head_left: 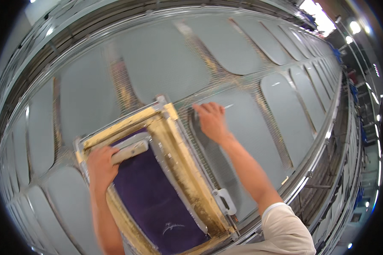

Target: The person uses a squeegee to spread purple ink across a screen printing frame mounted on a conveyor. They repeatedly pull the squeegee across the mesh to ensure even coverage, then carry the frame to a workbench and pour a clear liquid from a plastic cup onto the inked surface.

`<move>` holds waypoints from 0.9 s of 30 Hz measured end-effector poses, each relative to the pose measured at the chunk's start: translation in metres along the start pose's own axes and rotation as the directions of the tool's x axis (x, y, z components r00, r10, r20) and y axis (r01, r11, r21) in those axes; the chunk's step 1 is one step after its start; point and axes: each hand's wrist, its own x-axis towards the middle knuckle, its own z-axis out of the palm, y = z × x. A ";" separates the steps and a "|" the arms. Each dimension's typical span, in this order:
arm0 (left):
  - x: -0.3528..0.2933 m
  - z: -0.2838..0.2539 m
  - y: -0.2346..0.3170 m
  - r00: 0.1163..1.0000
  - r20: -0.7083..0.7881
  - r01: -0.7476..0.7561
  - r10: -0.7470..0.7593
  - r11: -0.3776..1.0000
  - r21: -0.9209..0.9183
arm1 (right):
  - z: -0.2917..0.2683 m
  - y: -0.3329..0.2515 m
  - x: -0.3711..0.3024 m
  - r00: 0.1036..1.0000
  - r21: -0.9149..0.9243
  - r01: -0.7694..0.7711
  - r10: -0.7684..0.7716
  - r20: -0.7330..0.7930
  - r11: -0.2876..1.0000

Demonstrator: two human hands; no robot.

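Observation:
My left hand (101, 168) is closed round the pale handle of a squeegee (131, 151), at the left side of a screen-printing frame (185, 163). The squeegee lies across the upper end of the frame's dark purple screen (153, 191), which bears a small white design near its lower end. To the right of the frame, my right hand (212, 121) is over the upper left corner of a grey panel (247, 131). Its fingers are bent, with the tips at the panel's edge; the exact hold is partly hidden. A dark band runs along that panel's left side.
Several more grey panels (161, 59) lie in rows along a long table, with stained, grid-marked strips (125, 87) between them. A metal rail (300, 185) edges the table on the right. A white clip-like part (224, 201) sits beside the frame's lower right side.

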 end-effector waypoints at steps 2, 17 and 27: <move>0.003 -0.002 -0.005 0.999 -0.011 -0.052 0.052 0.999 0.007 | -0.004 -0.005 0.001 0.999 0.042 -0.034 0.032 0.035 0.999; 0.024 -0.006 -0.027 0.997 0.029 -0.081 0.078 0.987 0.136 | -0.093 -0.141 0.059 0.968 0.786 0.014 -0.205 0.144 0.618; -0.062 0.008 0.014 0.991 0.130 0.020 -0.019 1.000 -0.002 | -0.141 -0.084 -0.121 0.927 0.608 -0.330 0.126 0.354 0.722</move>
